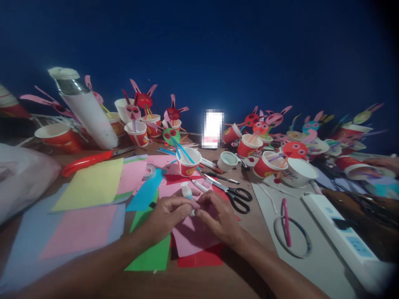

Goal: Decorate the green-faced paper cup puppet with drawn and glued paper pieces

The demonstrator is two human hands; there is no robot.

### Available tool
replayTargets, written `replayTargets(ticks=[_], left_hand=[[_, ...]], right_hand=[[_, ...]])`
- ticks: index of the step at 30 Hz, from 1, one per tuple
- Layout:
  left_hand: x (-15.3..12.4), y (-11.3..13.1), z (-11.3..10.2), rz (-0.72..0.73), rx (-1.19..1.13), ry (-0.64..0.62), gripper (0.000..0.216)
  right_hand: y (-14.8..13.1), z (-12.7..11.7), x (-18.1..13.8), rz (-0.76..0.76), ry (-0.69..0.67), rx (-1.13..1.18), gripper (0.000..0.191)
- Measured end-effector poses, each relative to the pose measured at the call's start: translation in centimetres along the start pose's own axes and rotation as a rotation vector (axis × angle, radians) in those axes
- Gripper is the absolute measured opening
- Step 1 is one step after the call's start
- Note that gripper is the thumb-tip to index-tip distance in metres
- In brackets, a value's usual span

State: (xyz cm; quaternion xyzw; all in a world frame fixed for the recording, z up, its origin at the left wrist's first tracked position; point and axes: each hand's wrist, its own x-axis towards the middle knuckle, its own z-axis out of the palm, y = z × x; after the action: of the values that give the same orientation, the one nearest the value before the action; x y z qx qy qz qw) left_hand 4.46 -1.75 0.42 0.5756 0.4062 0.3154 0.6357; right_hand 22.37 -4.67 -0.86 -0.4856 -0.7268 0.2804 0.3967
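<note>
My left hand (171, 211) is closed round a small white bottle (187, 191) with a bluish label, probably glue. Fingers hide its middle. My right hand (220, 218) meets it, thumb and fingertips pinched at a small white tip (192, 213); whether this is a cap or the nozzle I cannot tell. Beneath both hands lies pink paper (195, 241) over red paper (199, 258) and green paper (152, 249). Black-handled scissors (240, 197) rest just right of my hands. A white marker-like stick (199, 185) lies behind them.
Paper cups holding paper animal heads on straws line the back, one cup (188, 161) nearest. A flask (90, 116) leans at left by a red-handled cutter (89, 162) and paper sheets (90, 182). At right are a power strip (339, 236) and a hair band (307, 241). A lit phone (213, 128) stands behind.
</note>
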Motion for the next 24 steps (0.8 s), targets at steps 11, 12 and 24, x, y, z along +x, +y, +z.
replayTargets(ticks=[11, 12, 24], left_hand=[[0.1, 0.1, 0.0, -0.018, -0.452, -0.005, 0.019], [0.1, 0.0, 0.0, -0.018, -0.468, -0.030, 0.019], [-0.2, -0.4, 0.1, -0.032, -0.416, -0.041, 0.021]], right_hand=[[0.0, 0.6, 0.2, 0.279, -0.192, 0.527, 0.030], [0.0, 0.7, 0.1, 0.295, -0.233, 0.561, 0.032], [-0.2, 1.3, -0.3, 0.297, -0.197, 0.450, 0.024]])
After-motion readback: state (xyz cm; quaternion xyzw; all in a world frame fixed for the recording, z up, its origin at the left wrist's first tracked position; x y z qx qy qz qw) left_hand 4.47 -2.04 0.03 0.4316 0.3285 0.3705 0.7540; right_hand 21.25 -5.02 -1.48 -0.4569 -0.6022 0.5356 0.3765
